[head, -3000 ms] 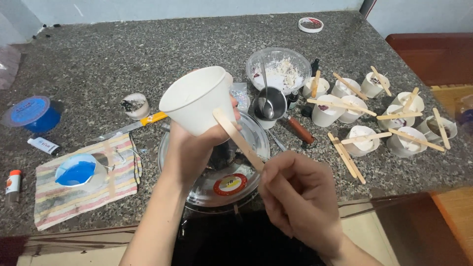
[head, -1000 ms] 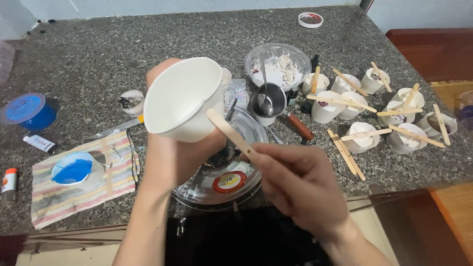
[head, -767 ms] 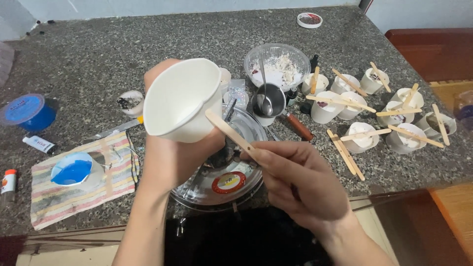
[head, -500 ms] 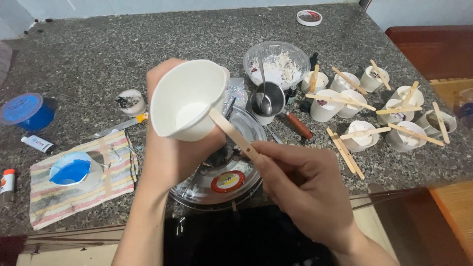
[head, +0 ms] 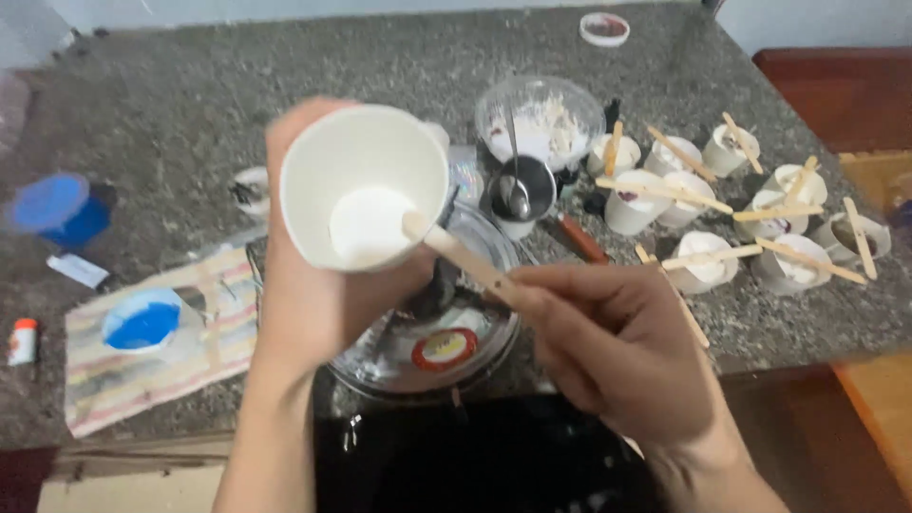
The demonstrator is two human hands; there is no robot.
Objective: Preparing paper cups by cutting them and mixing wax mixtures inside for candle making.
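Note:
My left hand (head: 304,294) grips a white paper cup (head: 364,185) from below and behind, with the cup's mouth tilted toward me; a white layer shows at its bottom. My right hand (head: 617,351) pinches a flat wooden stick (head: 458,255) whose far tip rests at the cup's near rim. Both are held above a round glass lid (head: 446,328) with a red centre knob. The frame is motion-blurred.
On the speckled stone counter stand several small white cups with wooden sticks (head: 703,204) at right, a clear plastic bowl of white flakes (head: 539,119), a metal cup holding a spoon (head: 520,190), a striped cloth with a blue-filled cup (head: 142,323), and a blue tub (head: 52,204).
The cup has tipped further toward me, so its white bottom now shows. The stick's tip has stayed at the rim. The view has shifted slightly and blurred.

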